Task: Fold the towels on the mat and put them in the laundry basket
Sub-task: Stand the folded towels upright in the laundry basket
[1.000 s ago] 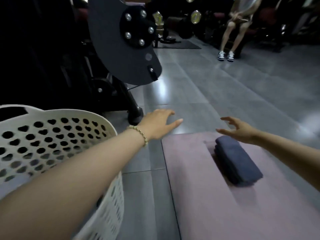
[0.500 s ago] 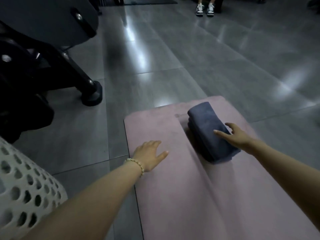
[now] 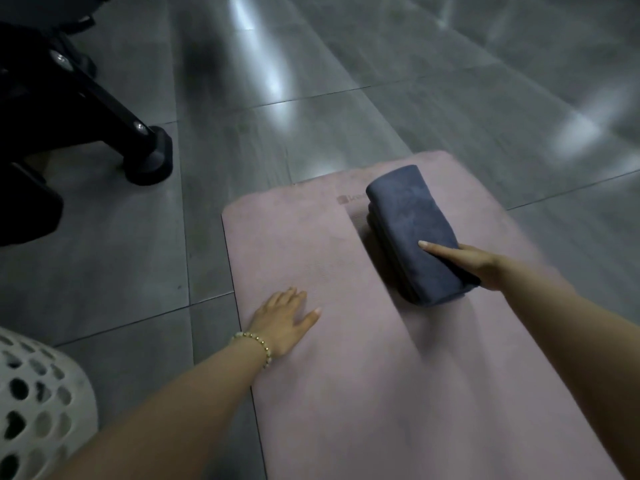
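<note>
My right hand (image 3: 481, 266) pinches the near end of the folded towel (image 3: 408, 216), thumb on top, fingers tucked out of sight underneath. My left hand (image 3: 284, 322) lies spread flat on the mat (image 3: 381, 393). Folding looks done. Next I'd lift the towel across to the basket (image 3: 41, 393), beyond my left hand.

Right hand (image 3: 474, 265) now on the folded towel (image 3: 412, 223); left hand (image 3: 284, 317) flat on mat (image 3: 381, 393).
</note>
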